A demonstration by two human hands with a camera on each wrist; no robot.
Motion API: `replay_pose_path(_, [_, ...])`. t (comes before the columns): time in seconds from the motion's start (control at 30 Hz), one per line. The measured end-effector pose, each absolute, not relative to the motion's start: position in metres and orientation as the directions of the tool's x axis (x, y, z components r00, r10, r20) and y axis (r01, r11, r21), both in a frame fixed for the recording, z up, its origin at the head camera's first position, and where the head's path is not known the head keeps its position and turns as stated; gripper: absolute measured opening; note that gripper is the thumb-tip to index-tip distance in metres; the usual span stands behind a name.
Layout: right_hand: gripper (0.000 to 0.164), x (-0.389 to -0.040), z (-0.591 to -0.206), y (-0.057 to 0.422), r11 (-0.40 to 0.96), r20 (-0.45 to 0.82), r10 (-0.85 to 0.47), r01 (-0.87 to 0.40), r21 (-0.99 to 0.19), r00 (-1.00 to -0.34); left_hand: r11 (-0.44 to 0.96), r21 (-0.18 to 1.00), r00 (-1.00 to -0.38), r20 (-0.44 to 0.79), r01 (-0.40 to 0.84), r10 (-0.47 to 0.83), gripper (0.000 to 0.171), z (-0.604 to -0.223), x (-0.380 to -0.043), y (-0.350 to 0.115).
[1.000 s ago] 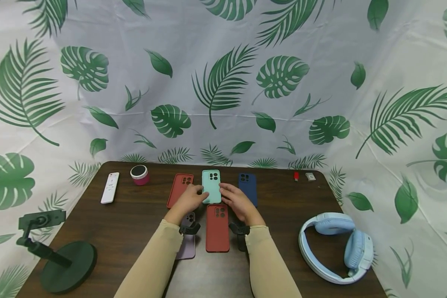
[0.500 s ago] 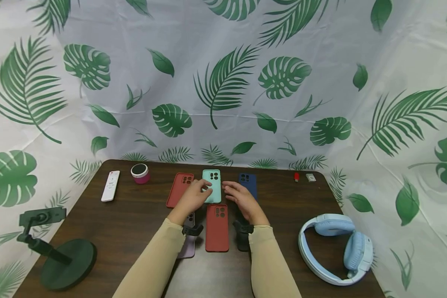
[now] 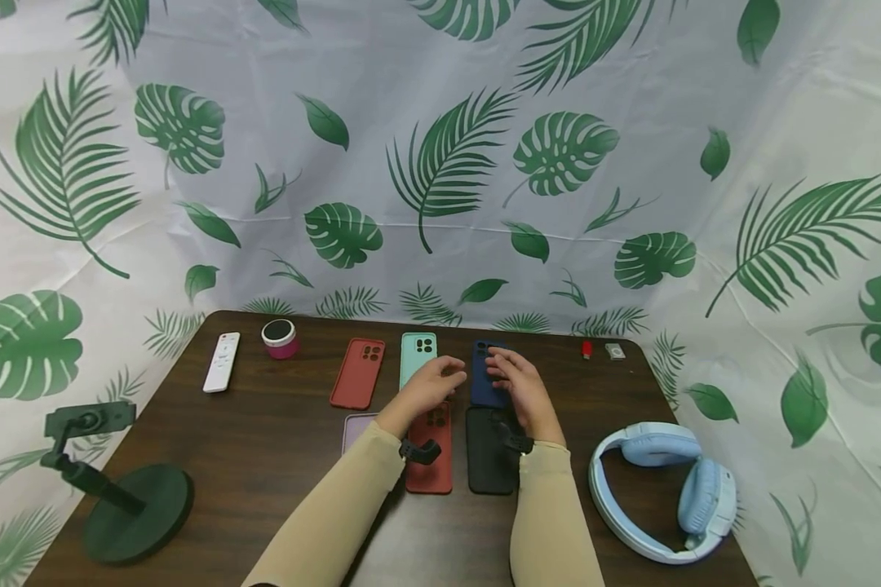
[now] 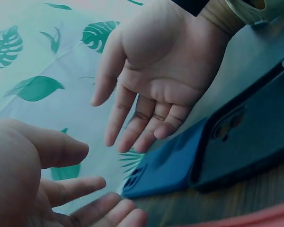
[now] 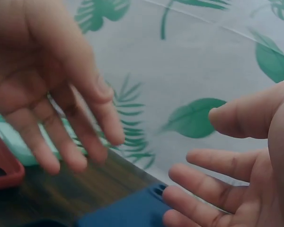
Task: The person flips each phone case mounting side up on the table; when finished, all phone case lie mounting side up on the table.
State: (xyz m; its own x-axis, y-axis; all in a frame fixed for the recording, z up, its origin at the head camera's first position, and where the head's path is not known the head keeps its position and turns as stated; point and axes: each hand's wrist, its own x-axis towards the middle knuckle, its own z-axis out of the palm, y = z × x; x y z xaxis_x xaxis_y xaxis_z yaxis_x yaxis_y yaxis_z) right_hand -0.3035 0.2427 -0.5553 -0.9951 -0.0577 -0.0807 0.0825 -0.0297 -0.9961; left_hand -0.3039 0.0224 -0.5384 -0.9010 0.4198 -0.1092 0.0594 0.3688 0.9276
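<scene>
Both hands hold nothing, and their fingers are relaxed. My left hand (image 3: 427,387) hovers over the mint phone case (image 3: 418,350) and the top of the nearer red phone case (image 3: 430,469), hiding part of each. My right hand (image 3: 523,385) hangs over the right side of the blue phone case (image 3: 487,390), above the black phone case (image 3: 488,461). In the left wrist view, the blue case (image 4: 165,165) and black case (image 4: 251,142) lie below my right hand (image 4: 165,71). A farther red phone case (image 3: 357,375) and a partly hidden lilac phone case (image 3: 356,430) lie left.
A white remote (image 3: 222,363) and a pink round speaker (image 3: 280,339) are at the back left, with a dark stand (image 3: 135,514) nearer. Light-blue headphones (image 3: 664,493) lie right. A red USB stick (image 3: 586,350) and a small white item (image 3: 614,351) sit back right.
Both hands have moved right, the left from the mint case's left side, the right from beside the mint case to the blue one. The cases keep their places.
</scene>
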Motion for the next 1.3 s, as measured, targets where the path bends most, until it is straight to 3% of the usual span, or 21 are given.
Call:
replay_pose_path(0.43, [0.048,-0.300,-0.559,0.270,0.132,-0.159,0.147,0.179,-0.975,-0.976,0.304,0.953,-0.913,-0.132,-0.009,0.386,0.053,-0.546,-0.307,0.054])
replay_pose_path(0.77, [0.052,-0.300,-0.567,0.269,0.355,-0.193,0.144,0.232,-0.906,-0.971,0.201,0.975,-0.894,-0.171,-0.094,0.413,0.060,-0.547,-0.297,0.056])
replay_pose_path(1.3, [0.050,-0.302,-0.566,0.270,0.312,-0.194,0.131,0.226,-0.923,-0.972,0.227,0.972,-0.884,-0.162,-0.066,0.438,0.066,-0.552,-0.292,0.052])
